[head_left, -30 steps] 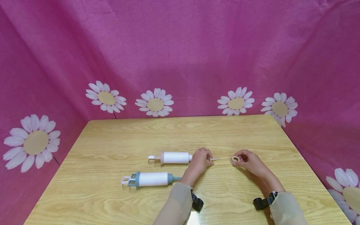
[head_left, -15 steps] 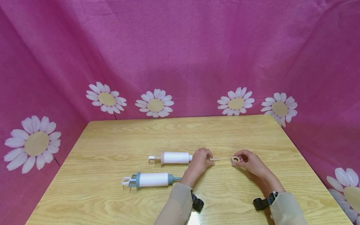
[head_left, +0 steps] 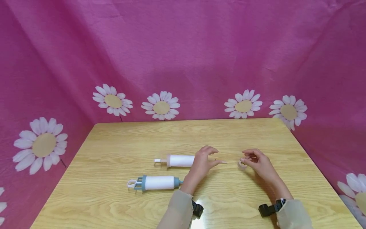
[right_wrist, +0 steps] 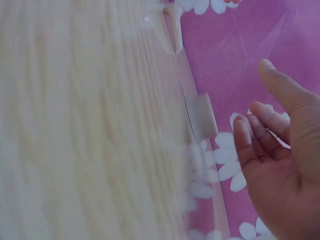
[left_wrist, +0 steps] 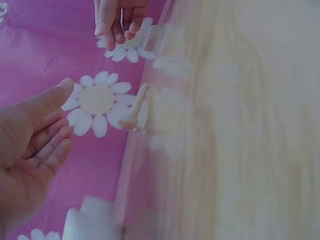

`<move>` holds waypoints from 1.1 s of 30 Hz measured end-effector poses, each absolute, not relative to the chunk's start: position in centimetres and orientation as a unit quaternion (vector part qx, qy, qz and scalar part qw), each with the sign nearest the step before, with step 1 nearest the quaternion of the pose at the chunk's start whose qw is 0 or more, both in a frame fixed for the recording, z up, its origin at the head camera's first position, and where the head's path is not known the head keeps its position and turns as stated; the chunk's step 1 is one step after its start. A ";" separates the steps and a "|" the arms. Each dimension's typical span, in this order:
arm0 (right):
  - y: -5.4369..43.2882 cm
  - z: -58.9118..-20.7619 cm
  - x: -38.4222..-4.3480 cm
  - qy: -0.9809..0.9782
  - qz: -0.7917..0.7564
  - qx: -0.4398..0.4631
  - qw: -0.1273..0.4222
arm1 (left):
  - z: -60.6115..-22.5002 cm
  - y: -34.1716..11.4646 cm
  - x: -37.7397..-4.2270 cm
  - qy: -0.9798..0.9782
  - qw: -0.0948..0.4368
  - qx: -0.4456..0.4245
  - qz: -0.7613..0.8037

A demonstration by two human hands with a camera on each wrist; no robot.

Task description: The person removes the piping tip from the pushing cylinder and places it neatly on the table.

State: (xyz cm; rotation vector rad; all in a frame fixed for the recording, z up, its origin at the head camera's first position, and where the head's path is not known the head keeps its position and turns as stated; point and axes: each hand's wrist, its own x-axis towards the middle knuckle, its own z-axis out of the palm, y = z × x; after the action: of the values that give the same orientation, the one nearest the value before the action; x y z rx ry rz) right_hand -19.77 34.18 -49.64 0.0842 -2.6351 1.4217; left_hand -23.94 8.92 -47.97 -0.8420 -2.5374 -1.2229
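Note:
Both hands are off the small parts. My left hand [head_left: 201,160] hovers with thumb and fingers apart beside a small beige cone-shaped nozzle [left_wrist: 137,107], which lies on the table. In the right wrist view the same nozzle [right_wrist: 173,30] lies beyond the ring. My right hand [head_left: 260,162] is spread loosely beside a beige ring [right_wrist: 201,116] standing on the tabletop, with a gap between. In the head view, its fingers partly cover the ring. A syringe-like tube with white barrel and beige end [head_left: 180,161] lies left of my left hand, which hides its front end.
A second syringe-like tube, white with teal ends [head_left: 159,182], lies nearer on the wooden table [head_left: 137,140], its tip partly behind the left forearm. A pink curtain with daisies [head_left: 183,63] stands behind and beside the table. Black cameras [head_left: 268,210] sit on the wrists.
The left thumb and fingers have parted from the nozzle, and the right fingers have let go of the ring. The head view has shifted slightly, moving the scene right.

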 end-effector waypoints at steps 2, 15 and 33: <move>33.7 -49.7 -19.8 -0.868 0.488 0.040 0.080 | -47.8 8.2 -23.9 -0.853 0.107 -0.283 -0.426; 28.5 -50.2 -20.3 -0.833 0.528 0.123 0.107 | -46.1 2.7 -23.6 -0.843 0.113 -0.258 -0.459; 20.2 -50.6 -20.3 -0.800 0.561 0.206 0.056 | -45.3 -9.2 -22.0 -0.858 0.142 -0.234 -0.435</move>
State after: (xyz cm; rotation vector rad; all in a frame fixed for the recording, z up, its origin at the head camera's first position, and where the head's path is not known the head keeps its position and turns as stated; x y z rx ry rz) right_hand -20.27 20.22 -50.56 0.6242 -2.4270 1.7031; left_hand -21.98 -9.17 -45.25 -0.6767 -2.4760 -1.2552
